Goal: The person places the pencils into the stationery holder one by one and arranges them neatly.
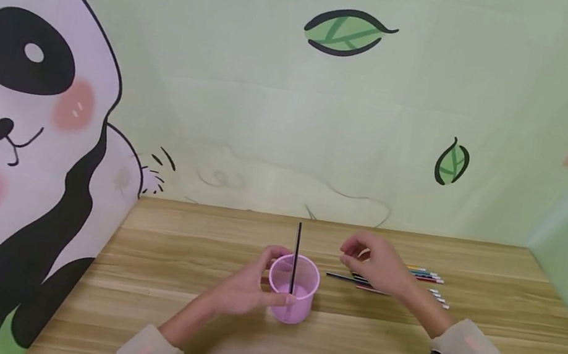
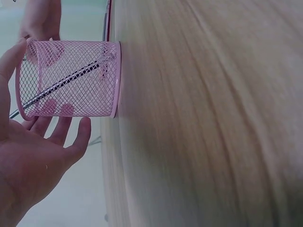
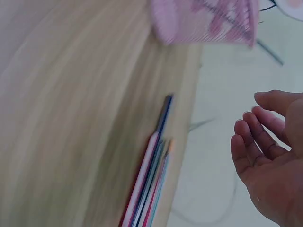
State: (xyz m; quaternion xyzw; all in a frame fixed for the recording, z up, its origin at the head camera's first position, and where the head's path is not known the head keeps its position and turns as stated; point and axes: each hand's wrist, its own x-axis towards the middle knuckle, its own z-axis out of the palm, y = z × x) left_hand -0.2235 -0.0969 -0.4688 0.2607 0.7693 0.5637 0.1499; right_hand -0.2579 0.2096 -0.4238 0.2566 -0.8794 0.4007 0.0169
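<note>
A pink mesh pen cup (image 1: pixel 301 310) stands upright on the wooden table. One dark pencil (image 1: pixel 298 242) leans inside it, its upper end above the rim. My left hand (image 1: pixel 242 289) holds the cup from the left, thumb near the front rim and fingers around the far side; the left wrist view shows the mesh wall (image 2: pixel 87 106) between them. To the right of the cup my right hand (image 1: pixel 381 265) hovers with loosely bent fingers and nothing between them. Under and beyond it lie several pencils (image 3: pixel 151 175), partly hidden by that hand in the head view.
The wooden table (image 1: pixel 184 235) meets a pale green backdrop (image 1: pixel 240 101) at its back edge. A printed panda (image 1: pixel 60 165) covers the left side. Pencil ends with white tips (image 1: pixel 439 297) lie on the right, beside my right forearm.
</note>
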